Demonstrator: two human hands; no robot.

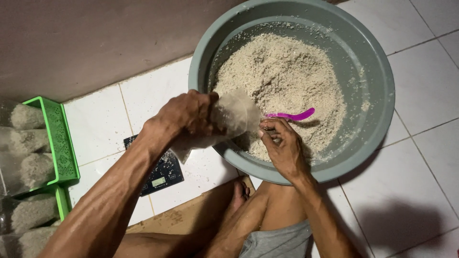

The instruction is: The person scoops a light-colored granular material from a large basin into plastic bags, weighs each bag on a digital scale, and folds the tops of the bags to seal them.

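Gripping a clear plastic bag [234, 117] at the rim of the grey basin [377, 71], the left hand [189, 112] has its fingers closed on the bag's neck. The right hand [282, 143] pinches a pink spoon [291, 115] over the pale grain [282, 76]. A digital scale [160, 174] lies on the tiled floor [406, 191] beside a green basket [60, 138] of filled bags.

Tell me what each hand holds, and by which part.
Left hand grips the clear plastic bag by its bunched upper edge. Right hand holds the purple spoon by its handle end.
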